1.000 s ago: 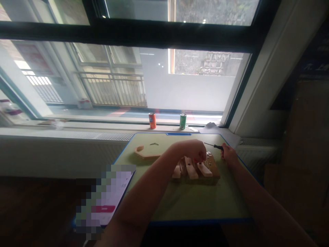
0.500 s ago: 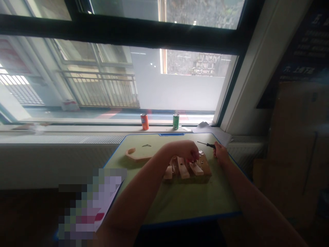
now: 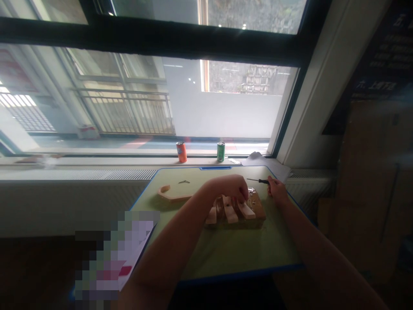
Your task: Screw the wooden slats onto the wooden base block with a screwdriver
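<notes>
My left hand reaches over a brown block on the table, its fingers pinched together and pointing down. What the fingertips hold, if anything, is too small to make out. Under them lies a pale wooden strip, with another pale strip beside it that has a dark hole. Small shiny metal bits rest on the block's far right part. At the table's right side my right hand is closed round the handle of a screwdriver, whose shaft points left.
A curved wooden piece and a small dark V-shaped item lie on the green table at the left. Behind, a red can and a green can stand on the windowsill. A grey cloth hangs at the back right corner.
My left hand's fingers have turned slightly and come closer together over the right-hand strip. The screwdriver has shifted a touch to the left in my right hand.
</notes>
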### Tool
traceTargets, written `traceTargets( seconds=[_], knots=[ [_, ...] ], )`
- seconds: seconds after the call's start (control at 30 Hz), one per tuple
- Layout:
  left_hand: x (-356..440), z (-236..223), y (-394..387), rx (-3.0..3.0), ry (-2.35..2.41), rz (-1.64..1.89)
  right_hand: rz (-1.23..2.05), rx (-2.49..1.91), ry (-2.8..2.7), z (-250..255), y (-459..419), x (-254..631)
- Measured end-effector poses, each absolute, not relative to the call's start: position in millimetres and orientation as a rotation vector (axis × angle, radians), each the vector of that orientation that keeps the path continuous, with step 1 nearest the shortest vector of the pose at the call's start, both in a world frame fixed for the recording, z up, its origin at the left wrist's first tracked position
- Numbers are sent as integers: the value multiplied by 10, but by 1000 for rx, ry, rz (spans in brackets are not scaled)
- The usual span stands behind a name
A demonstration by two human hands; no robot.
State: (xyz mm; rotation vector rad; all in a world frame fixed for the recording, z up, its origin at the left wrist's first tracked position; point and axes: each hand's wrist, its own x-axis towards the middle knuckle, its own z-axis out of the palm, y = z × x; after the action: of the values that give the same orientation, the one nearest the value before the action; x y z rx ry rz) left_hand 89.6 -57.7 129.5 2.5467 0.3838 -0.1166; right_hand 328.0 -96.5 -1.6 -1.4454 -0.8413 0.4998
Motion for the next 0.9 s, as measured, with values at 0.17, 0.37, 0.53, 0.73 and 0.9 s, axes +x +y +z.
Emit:
traceTargets(
  seconds=[0.17,0.37,0.53,0.73,0.9],
  knots=[
    [875,1281,-544,2588,376,-123,483,-1447,-820,-13,-943,3258],
    [859,1303,-551,2573,395,-117,415,-1487,-876,100,-1023,3168],
    [827,1339,-518,2627,412,-115,82,-1488,-1137,673,-1213,2967],
    [816,1332,-534,2634,472,-141,81,-1580,-1805,1727,-1277,2658],
    [801,1318,-602,2582,547,-225,336,-1639,-2149,2070,-1417,2582]
  ],
)
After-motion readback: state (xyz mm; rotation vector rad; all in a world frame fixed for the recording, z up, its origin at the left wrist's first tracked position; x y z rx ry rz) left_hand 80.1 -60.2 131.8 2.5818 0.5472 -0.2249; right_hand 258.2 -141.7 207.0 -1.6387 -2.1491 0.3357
